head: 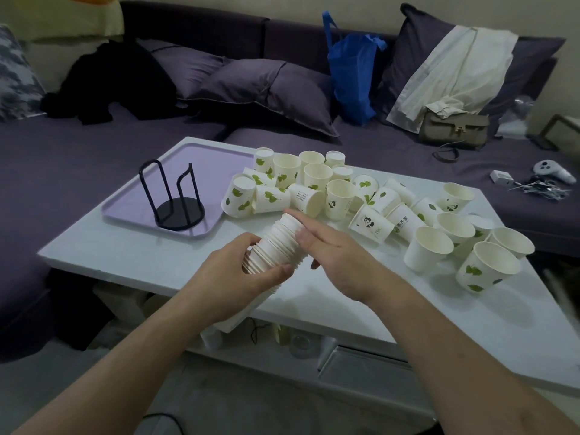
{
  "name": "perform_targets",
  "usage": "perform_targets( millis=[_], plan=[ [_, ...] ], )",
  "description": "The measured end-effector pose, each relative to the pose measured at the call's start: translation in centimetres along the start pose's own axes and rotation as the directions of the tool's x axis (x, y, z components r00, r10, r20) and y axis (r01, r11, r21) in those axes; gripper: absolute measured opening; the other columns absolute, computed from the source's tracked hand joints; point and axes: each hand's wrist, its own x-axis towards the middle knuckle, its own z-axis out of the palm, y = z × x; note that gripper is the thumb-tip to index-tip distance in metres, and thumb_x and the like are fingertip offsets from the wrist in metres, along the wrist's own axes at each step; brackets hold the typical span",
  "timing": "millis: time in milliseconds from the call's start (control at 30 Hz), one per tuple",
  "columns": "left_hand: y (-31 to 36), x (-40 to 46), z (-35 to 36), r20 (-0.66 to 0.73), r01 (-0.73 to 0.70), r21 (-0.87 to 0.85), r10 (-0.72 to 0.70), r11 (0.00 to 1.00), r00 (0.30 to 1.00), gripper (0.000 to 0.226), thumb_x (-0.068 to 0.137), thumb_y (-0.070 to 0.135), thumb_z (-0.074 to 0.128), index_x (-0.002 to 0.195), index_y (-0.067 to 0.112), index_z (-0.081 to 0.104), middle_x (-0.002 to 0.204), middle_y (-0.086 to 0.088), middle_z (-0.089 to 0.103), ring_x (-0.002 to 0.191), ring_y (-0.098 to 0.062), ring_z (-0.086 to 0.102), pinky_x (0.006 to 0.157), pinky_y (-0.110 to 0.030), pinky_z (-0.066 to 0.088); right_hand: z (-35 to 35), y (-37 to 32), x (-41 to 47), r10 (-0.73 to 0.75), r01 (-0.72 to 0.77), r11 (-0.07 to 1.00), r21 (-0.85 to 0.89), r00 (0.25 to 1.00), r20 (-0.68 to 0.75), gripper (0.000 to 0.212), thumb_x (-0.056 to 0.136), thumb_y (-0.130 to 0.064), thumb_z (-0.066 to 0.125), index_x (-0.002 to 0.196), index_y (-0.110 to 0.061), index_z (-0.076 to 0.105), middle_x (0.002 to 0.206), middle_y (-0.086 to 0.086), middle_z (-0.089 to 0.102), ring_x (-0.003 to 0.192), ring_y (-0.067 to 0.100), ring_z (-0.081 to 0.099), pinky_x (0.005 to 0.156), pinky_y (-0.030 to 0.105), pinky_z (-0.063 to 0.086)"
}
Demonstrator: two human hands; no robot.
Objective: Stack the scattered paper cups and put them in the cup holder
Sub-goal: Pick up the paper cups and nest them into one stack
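A long stack of nested white paper cups [277, 244] lies tilted over the table's near edge, its top pointing away from me. My left hand [233, 271] grips the stack around its middle. My right hand [329, 249] rests against the stack's upper right side, index finger stretched along its top rim. Several loose cups with green leaf prints [314, 186] are scattered behind the stack and to the right, some upright, some on their sides. The black wire cup holder [175, 199] stands with nothing in it on a lilac tray [131, 205] at the left.
The white low table [345, 302] sits in front of a purple sofa with cushions, a blue bag [351, 73], a grey handbag [455, 130] and black clothing [116, 80]. A white controller [552, 171] lies on the sofa at right.
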Motion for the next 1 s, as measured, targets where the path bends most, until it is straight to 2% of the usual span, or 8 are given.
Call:
perform_targets(
  millis=[167, 267, 367, 500, 567, 700, 833, 1000],
  plan=[
    [0.7, 0.0, 0.8, 0.022, 0.013, -0.059, -0.012, 0.998, 1.000, 0.055, 0.084, 0.067, 0.079, 0.127, 0.039, 0.058, 0.103, 0.014, 0.072, 0.088, -0.008, 0.071, 0.068, -0.023, 0.052, -1.5, 0.3, -0.9, 0.029, -0.032, 0.999, -0.017, 0.989, -0.142, 0.045, 0.112, -0.046, 0.041, 0.155, -0.037, 0.054, 0.156, -0.013, 0.054, 0.138, 0.012, 0.052, 0.117, 0.044, 0.045],
    [1.1, 0.0, 1.3, 0.038, 0.015, -0.084, -0.012, 0.996, 0.999, 0.056, 0.084, 0.066, 0.080, 0.127, 0.039, 0.059, 0.104, 0.013, 0.073, 0.089, -0.009, 0.072, 0.071, -0.025, 0.053, -3.6, 1.7, -1.1, 0.115, -0.208, 0.959, -0.193, 0.906, -0.408, 0.034, 0.101, -0.034, 0.061, 0.134, -0.028, 0.065, 0.134, -0.005, 0.062, 0.110, 0.020, 0.065, 0.102, 0.046, 0.053],
    [1.7, 0.1, 1.7, 0.048, -0.002, -0.085, 0.006, 0.996, 0.999, 0.055, 0.083, 0.067, 0.080, 0.127, 0.040, 0.059, 0.104, 0.015, 0.073, 0.089, -0.007, 0.072, 0.073, -0.027, 0.055, -5.9, 3.1, -2.0, 0.202, -0.447, 0.839, -0.311, 0.786, -0.585, 0.023, 0.093, -0.020, 0.063, 0.115, -0.026, 0.066, 0.129, -0.001, 0.050, 0.089, 0.023, 0.062, 0.079, 0.036, 0.049],
    [2.4, 0.0, 2.2, 0.051, -0.005, -0.100, 0.010, 0.995, 0.999, 0.056, 0.082, 0.066, 0.081, 0.127, 0.039, 0.060, 0.105, 0.015, 0.073, 0.090, -0.007, 0.072, 0.074, -0.027, 0.055, -7.3, 4.1, -3.2, 0.331, -0.619, 0.693, -0.371, 0.729, -0.599, 0.016, 0.088, -0.019, 0.060, 0.103, -0.021, 0.065, 0.121, 0.001, 0.041, 0.081, 0.030, 0.063, 0.073, 0.037, 0.054],
    [2.6, -0.2, 2.4, 0.051, -0.005, -0.108, 0.010, 0.994, 0.999, 0.057, 0.082, 0.066, 0.081, 0.128, 0.039, 0.060, 0.105, 0.013, 0.074, 0.090, -0.008, 0.072, 0.073, -0.027, 0.054, -7.4, 4.6, -3.3, 0.397, -0.650, 0.648, -0.398, 0.733, -0.552, 0.016, 0.084, -0.016, 0.059, 0.098, -0.012, 0.065, 0.114, 0.005, 0.050, 0.079, 0.029, 0.062, 0.066, 0.033, 0.050],
    [3.2, -0.4, 2.8, 0.060, -0.013, -0.098, 0.019, 0.995, 0.998, 0.057, 0.084, 0.066, 0.080, 0.129, 0.038, 0.059, 0.107, 0.013, 0.074, 0.091, -0.008, 0.072, 0.073, -0.026, 0.054, -7.2, 5.2, -3.7, 0.446, -0.650, 0.633, -0.421, 0.750, -0.488, 0.012, 0.085, -0.008, 0.062, 0.075, -0.009, 0.054, 0.078, 0.006, 0.059, 0.063, 0.020, 0.054, 0.051, 0.028, 0.036],
    [3.1, -0.6, 2.8, 0.062, -0.007, -0.074, 0.012, 0.997, 0.998, 0.058, 0.084, 0.067, 0.079, 0.130, 0.040, 0.057, 0.108, 0.015, 0.072, 0.092, -0.008, 0.071, 0.073, -0.026, 0.053, -7.6, 4.6, -4.1, 0.319, -0.636, 0.647, -0.421, 0.726, -0.609, 0.011, 0.083, -0.006, 0.060, 0.073, -0.009, 0.057, 0.073, 0.005, 0.060, 0.061, 0.023, 0.053, 0.050, 0.028, 0.037],
    [2.9, -0.8, 2.8, 0.074, -0.003, -0.045, 0.007, 0.999, 0.997, 0.060, 0.085, 0.066, 0.079, 0.133, 0.038, 0.056, 0.109, 0.017, 0.070, 0.094, -0.008, 0.070, 0.073, -0.025, 0.052, -7.2, 3.3, -4.7, 0.057, -0.197, 0.974, -0.109, 0.684, -0.727, 0.014, 0.095, -0.012, 0.065, 0.083, -0.017, 0.071, 0.078, -0.004, 0.071, 0.072, 0.017, 0.064, 0.066, 0.028, 0.050]
  ],
)
